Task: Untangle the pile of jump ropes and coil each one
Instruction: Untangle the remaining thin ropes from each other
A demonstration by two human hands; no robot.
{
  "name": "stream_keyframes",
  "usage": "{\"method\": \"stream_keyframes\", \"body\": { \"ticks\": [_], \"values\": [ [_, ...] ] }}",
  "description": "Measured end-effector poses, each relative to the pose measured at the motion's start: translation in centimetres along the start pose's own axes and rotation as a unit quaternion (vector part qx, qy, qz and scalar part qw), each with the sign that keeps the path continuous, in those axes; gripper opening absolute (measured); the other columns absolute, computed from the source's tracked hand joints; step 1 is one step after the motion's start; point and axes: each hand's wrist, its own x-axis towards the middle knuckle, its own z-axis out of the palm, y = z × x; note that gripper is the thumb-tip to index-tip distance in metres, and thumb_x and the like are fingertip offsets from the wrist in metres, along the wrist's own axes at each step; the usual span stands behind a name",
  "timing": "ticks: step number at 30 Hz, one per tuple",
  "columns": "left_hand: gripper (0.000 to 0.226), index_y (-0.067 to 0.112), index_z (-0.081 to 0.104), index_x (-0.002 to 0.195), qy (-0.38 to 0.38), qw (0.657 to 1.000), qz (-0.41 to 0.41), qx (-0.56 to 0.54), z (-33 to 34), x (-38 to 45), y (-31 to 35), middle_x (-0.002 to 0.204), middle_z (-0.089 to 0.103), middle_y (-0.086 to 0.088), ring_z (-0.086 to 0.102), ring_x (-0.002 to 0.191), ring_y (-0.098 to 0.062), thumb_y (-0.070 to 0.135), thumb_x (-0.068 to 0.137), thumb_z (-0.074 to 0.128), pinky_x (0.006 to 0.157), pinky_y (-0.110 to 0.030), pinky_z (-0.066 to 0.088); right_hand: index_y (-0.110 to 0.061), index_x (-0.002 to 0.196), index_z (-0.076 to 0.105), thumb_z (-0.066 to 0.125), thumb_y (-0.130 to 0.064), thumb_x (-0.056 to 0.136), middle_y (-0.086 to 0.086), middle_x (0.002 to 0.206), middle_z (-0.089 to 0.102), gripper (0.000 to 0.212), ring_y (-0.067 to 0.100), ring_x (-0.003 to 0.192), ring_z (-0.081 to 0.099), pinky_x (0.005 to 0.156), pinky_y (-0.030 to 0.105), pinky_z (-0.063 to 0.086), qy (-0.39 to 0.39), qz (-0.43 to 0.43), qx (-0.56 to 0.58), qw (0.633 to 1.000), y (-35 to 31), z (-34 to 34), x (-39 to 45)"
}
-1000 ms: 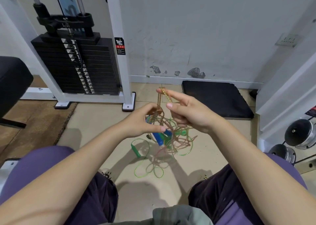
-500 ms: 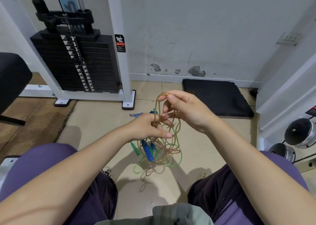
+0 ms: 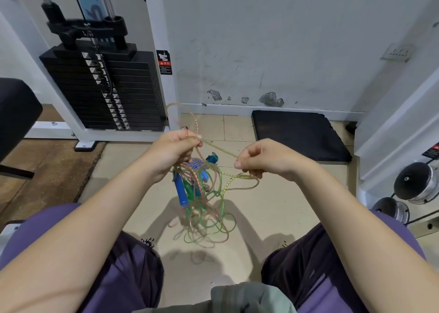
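Note:
A tangle of thin jump ropes hangs between my knees, its green and pinkish-orange loops reaching down to the tiled floor. Blue handles and a teal handle dangle inside the bundle. My left hand is closed around the top of the tangle, with an orange loop standing up above it. My right hand pinches a yellowish rope strand stretched across from the left hand to the right.
A weight-stack machine with a white frame stands at the back left. A black mat lies against the wall. Dumbbells rest on a rack at the right. A black bench pad sits at the left edge.
My hands have moved apart: the right one pulled a strand out to the right, the left lifted the tangle. The handles now hang higher and the loops have drawn off the floor.

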Motion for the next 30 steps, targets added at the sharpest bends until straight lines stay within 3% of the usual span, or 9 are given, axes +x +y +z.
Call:
{"method": "stream_keyframes", "body": {
  "ticks": [3,6,9,12,14,18,21,24,30],
  "values": [
    [0.018,0.014,0.06,0.086,-0.008,0.994,-0.012,0.105,-1.0,-0.1,-0.4,0.065,0.057,0.003,0.05,0.058,-0.009,0.008,0.084,0.076,0.057,-0.019,0.041,-0.01,0.077,0.068,0.071,-0.018,0.089,0.001,0.071,0.067,0.015,0.011,0.069,0.059,0.06,0.013,0.045,0.029,-0.024,-0.002,0.999,-0.2,-0.5,-0.5],
    [0.058,0.013,0.056,0.106,-0.062,0.976,-0.089,0.188,-1.3,-0.3,-1.2,0.092,0.062,-0.002,0.058,0.084,-0.018,0.019,0.061,0.093,0.077,-0.033,0.045,-0.008,0.087,0.065,0.061,-0.013,0.095,0.008,0.071,0.065,0.011,0.024,0.079,0.064,0.079,0.026,0.055,0.018,-0.077,0.137,0.987,-0.5,-0.4,-0.7],
    [0.107,0.017,0.038,0.145,-0.031,0.945,-0.086,0.314,-0.7,-0.4,-1.8,0.125,0.054,-0.001,0.056,0.113,-0.018,0.036,0.057,0.097,0.094,-0.03,0.046,-0.004,0.1,0.069,0.06,-0.013,0.096,0.007,0.065,0.055,0.013,0.026,0.068,0.062,0.066,0.024,0.055,-0.004,-0.09,0.143,0.986,-1.2,1.1,-0.6],
    [0.116,0.03,0.035,0.15,-0.075,0.965,-0.026,0.249,0.5,-0.8,-1.4,0.139,0.05,0.007,0.049,0.13,-0.011,0.045,0.052,0.096,0.102,-0.03,0.043,-0.005,0.117,0.066,0.055,-0.008,0.098,0.003,0.077,0.062,0.022,0.022,0.071,0.06,0.07,0.025,0.055,-0.058,-0.103,0.124,0.985,-1.5,2.8,-0.4],
    [0.085,0.027,0.051,0.14,-0.17,0.971,0.021,0.167,1.5,-0.9,-1.4,0.126,0.063,0.002,0.057,0.12,-0.009,0.032,0.065,0.092,0.104,-0.034,0.046,-0.013,0.124,0.063,0.052,-0.004,0.099,0.002,0.082,0.063,0.029,0.02,0.073,0.057,0.076,0.029,0.056,-0.081,-0.123,0.116,0.982,-1.8,3.2,-0.4],
    [0.041,0.001,0.061,0.116,-0.225,0.97,-0.025,0.09,2.5,-0.9,-1.7,0.098,0.074,-0.005,0.068,0.094,-0.016,0.011,0.081,0.08,0.095,-0.034,0.052,-0.024,0.128,0.063,0.05,-0.008,0.101,0.005,0.072,0.049,0.033,0.013,0.056,0.044,0.052,0.023,0.04,-0.057,-0.145,0.112,0.981,-2.2,2.7,-0.3],
    [0.032,0.001,0.068,0.101,-0.185,0.972,-0.071,0.125,2.3,-0.7,-1.7,0.085,0.066,-0.011,0.06,0.071,-0.016,0.023,0.08,0.079,0.068,-0.027,0.054,-0.013,0.113,0.071,0.06,-0.013,0.097,-0.006,0.059,0.05,0.02,0.008,0.048,0.038,0.046,0.019,0.031,0.032,-0.117,0.104,0.987,-2.0,1.6,0.0],
    [0.034,0.008,0.07,0.082,-0.119,0.985,-0.063,0.108,1.2,-0.6,-0.6,0.064,0.058,0.002,0.045,0.053,-0.012,0.041,0.075,0.076,0.05,-0.023,0.042,-0.015,0.087,0.075,0.075,-0.019,0.086,-0.013,0.054,0.055,0.004,0.003,0.047,0.041,0.05,0.02,0.037,0.098,-0.079,0.004,0.992,-1.1,0.4,0.3],
    [0.026,0.013,0.055,0.073,0.009,0.994,0.018,-0.111,-0.7,-0.3,1.5,0.047,0.028,0.009,0.023,0.041,-0.007,0.025,0.097,0.054,0.045,-0.018,0.03,-0.006,0.084,0.073,0.079,-0.017,0.082,0.002,0.075,0.069,0.013,0.01,0.071,0.057,0.069,0.025,0.044,0.019,-0.024,-0.117,0.993,-0.1,0.3,0.2]
  ]
}}
